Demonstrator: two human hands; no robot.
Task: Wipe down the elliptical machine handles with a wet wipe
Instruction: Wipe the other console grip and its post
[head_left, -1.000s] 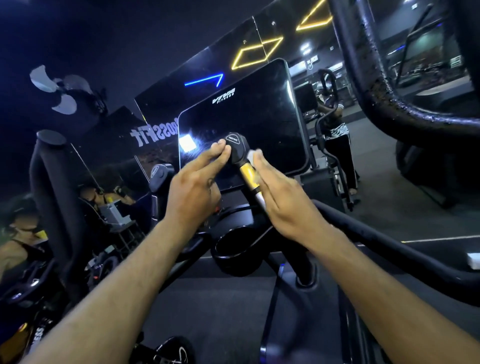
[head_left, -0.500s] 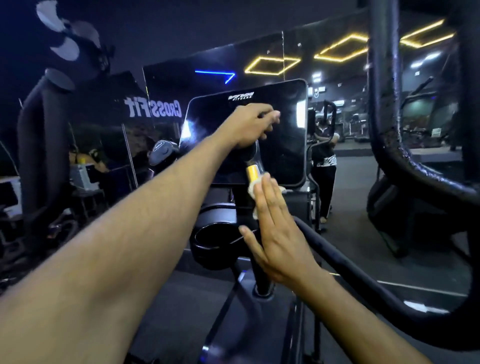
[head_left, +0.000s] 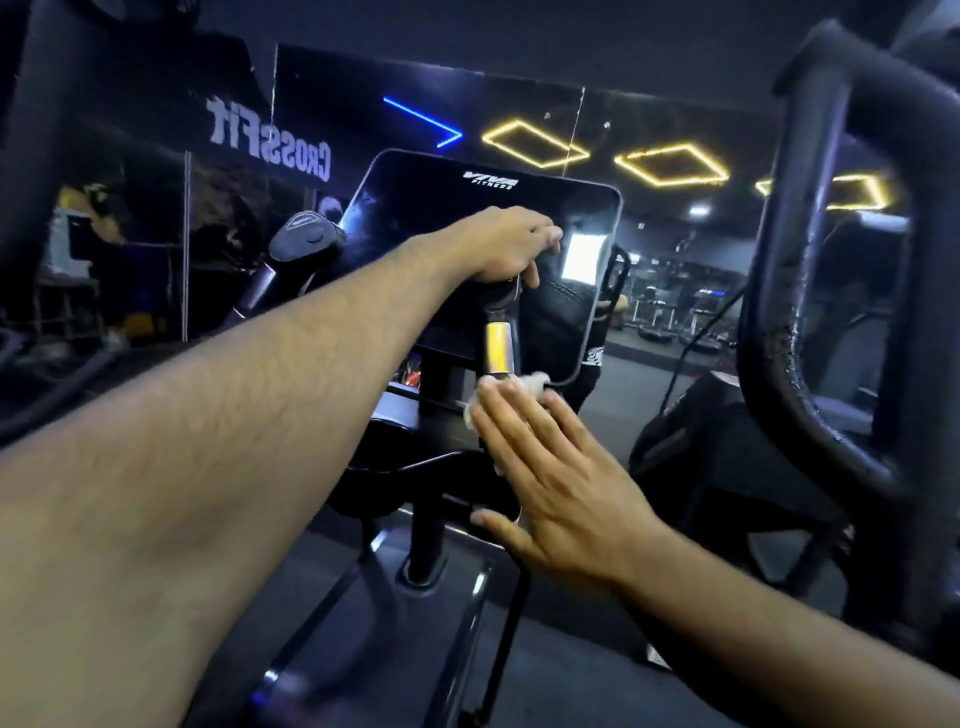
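A short upright handle (head_left: 500, 340) with a shiny metal sensor band rises in front of the black console screen (head_left: 447, 208). My left hand (head_left: 511, 244) grips the handle's black top, fingers curled over it. Below the metal band my right hand (head_left: 540, 462) presses a white wet wipe (head_left: 532, 385) flat against the handle's shaft with straight fingers. Most of the wipe is hidden under my palm. A second short handle (head_left: 306, 239) stands to the left with nothing touching it.
A thick black moving arm (head_left: 831, 260) of the machine curves down the right side, close to my right forearm. A black cup holder rim (head_left: 400, 467) sits below the console. Mirrors behind show gym machines and a person standing.
My left hand has settled from the console's face onto the handle's top. My right hand with the wipe has stayed on the shaft below the metal band. The view has shifted left.
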